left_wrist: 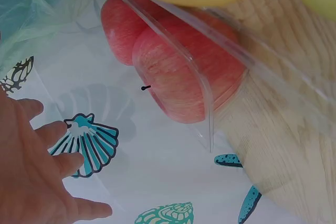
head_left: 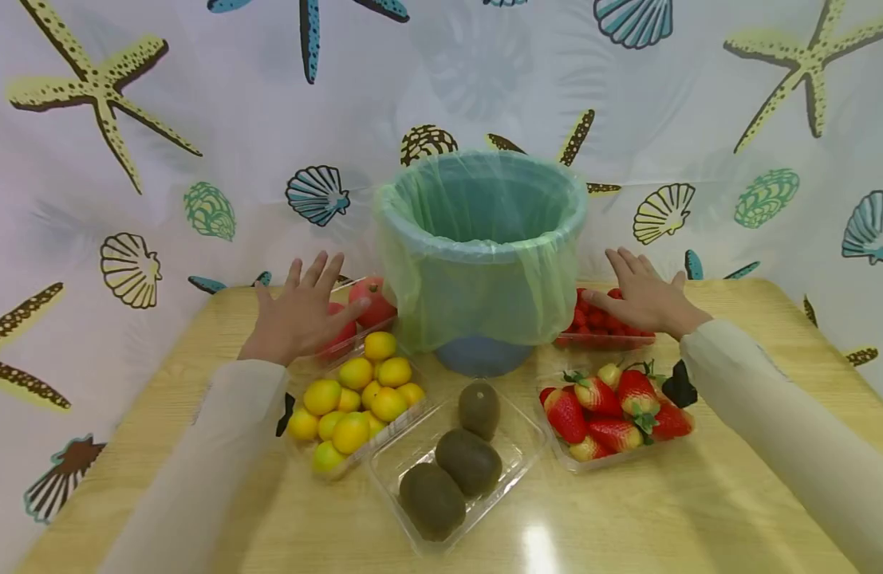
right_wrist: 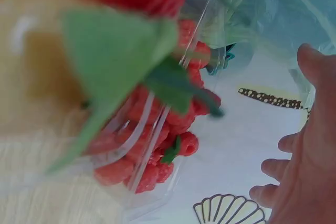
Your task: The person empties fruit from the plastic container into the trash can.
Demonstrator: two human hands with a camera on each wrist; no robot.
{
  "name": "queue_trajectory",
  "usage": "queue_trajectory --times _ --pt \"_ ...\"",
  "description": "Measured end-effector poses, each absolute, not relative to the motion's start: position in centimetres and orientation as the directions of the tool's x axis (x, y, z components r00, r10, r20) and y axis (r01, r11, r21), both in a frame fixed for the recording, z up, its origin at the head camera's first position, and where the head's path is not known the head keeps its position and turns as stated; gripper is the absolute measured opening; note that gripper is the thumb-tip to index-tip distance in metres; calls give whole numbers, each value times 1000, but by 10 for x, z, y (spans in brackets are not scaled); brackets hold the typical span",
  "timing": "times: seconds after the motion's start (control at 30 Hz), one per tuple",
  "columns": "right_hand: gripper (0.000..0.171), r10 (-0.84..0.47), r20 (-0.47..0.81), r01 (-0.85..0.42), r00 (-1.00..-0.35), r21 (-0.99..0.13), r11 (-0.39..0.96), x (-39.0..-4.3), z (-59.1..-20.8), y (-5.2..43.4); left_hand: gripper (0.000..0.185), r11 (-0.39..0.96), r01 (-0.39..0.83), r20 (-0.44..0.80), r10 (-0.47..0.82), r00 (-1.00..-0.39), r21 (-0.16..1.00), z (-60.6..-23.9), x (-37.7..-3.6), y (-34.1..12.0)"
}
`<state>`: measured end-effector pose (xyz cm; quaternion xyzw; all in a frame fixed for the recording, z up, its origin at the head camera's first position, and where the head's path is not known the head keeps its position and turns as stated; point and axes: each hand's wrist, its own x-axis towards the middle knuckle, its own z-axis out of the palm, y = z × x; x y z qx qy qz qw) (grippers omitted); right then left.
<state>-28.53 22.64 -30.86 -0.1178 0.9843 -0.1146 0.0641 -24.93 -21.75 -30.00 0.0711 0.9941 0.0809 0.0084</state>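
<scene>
My left hand is held over the back left with fingers spread, holding nothing. Under and beside it, red apples sit in a clear tray, partly hidden by the hand in the head view. My right hand, also spread and holding nothing, is above the back right by a clear tray of raspberries. Between the hands stands a blue bucket lined with a thin green bag. The left wrist view shows the apples beyond the fingertips; strawberry leaves blur the foreground of the right wrist view.
Nearer the front are clear trays with several small yellow citrus fruits, three kiwis and several strawberries. All stand on a wooden table. A cloth printed with shells and starfish hangs behind the bucket.
</scene>
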Motion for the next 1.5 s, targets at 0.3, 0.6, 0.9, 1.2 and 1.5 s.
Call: queue_trajectory --times 0.3,0.6,0.9,1.2,1.5 --pt "96 -235 -135 -187 -962 -298 936 -285 -318 244 92 976 145 11 145 -989 160 -299 -244 -218" --pt "92 -244 -182 -164 -952 -367 915 -290 -316 261 86 969 173 65 164 -984 175 -287 -246 -205" --pt "88 -256 -212 -149 -943 -419 896 -294 -328 283 76 963 193 68 183 -981 188 -279 -248 -203" --pt "76 -262 -299 -126 -918 -406 905 -291 -340 294 66 951 239 100 223 -970 195 -264 -254 -196" --pt "61 -240 -318 -9 -917 -586 810 -294 -355 301 64 918 289 147 257 -955 271 -240 -264 -182"
